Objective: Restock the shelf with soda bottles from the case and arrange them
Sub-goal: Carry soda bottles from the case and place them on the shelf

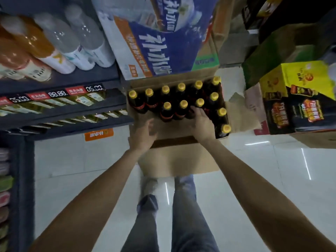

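Thirteen yellow caps, by my count, show above the dark soda bottles (182, 110) standing upright in the open cardboard case (174, 130) on the pale tiled floor (254, 179); the dim light may hide more. The bottles fill the far and right parts of the case, leaving bare cardboard at its near left. My right hand (200, 122) reaches into the case with its fingers extended against the nearest row of bottles; whether they have closed round a neck I cannot tell, since the fingertips merge with the dark glass. My left hand (143, 133) hovers over the empty near-left part of the case, fingers relaxed and spread, holding nothing. The two hands are apart, with bare cardboard between them. To my left stands the dark shelf (72, 80), its upper tier carrying orange and clear bottles (54, 40) and its edge lined with price tags (58, 93). Beyond the case leans a blue and white carton (151, 48); to the right sits a yellow and black carton (298, 99).
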Available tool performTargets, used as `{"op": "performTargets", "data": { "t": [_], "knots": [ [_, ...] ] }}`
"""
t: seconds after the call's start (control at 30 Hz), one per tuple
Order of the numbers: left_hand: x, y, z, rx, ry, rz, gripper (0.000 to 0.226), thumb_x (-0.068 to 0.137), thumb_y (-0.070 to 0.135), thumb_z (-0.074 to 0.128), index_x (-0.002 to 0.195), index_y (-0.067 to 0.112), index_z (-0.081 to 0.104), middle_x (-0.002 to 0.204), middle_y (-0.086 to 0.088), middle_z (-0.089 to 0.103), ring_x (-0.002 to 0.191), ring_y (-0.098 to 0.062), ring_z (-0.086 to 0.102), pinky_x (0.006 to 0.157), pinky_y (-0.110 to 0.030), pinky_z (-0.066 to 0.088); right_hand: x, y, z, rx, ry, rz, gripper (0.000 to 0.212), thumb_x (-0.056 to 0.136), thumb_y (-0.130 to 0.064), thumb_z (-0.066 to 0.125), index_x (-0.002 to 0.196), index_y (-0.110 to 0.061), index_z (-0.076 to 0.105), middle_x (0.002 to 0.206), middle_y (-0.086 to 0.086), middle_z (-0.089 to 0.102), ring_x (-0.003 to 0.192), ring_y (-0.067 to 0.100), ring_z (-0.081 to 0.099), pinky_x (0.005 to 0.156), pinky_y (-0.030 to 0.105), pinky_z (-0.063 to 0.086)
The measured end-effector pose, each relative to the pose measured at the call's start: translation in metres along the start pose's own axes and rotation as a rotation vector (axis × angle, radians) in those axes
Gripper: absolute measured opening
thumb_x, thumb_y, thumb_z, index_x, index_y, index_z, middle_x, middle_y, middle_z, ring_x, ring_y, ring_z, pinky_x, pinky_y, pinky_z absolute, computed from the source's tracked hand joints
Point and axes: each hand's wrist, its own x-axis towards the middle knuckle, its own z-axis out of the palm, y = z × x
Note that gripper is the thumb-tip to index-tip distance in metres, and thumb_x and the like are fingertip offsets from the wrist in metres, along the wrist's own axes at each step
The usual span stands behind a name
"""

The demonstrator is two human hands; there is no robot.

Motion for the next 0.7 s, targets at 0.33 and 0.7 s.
{"op": "performTargets", "data": {
  "t": [0.33, 0.7],
  "knots": [
    [0.099, 0.022, 0.067, -0.168, 0.220, -0.114, 0.071, 0.071, 0.027, 0.083, 0.132, 0.015, 0.049, 0.136, -0.004, 0.052, 0.129, -0.020, 0.044, 0.106, -0.032, 0.037, 0.073, 0.025, 0.045, 0.005, -0.070, -0.073, 0.060, 0.081, -0.018, 0.068, 0.133, -0.020, 0.038, 0.140, -0.001, 0.042, 0.107, 0.031, 0.059, 0.071, 0.039, 0.047],
    [0.058, 0.014, 0.065, -0.211, 0.437, -0.084, 0.071, 0.065, 0.027, 0.085, 0.129, 0.018, 0.053, 0.126, -0.001, 0.062, 0.118, -0.020, 0.057, 0.096, -0.041, 0.049, 0.055, 0.020, 0.056, 0.005, 0.078, -0.222, 0.065, 0.070, -0.027, 0.080, 0.127, -0.015, 0.051, 0.121, 0.002, 0.060, 0.093, 0.026, 0.066, 0.061, 0.036, 0.054]
  ]
}}
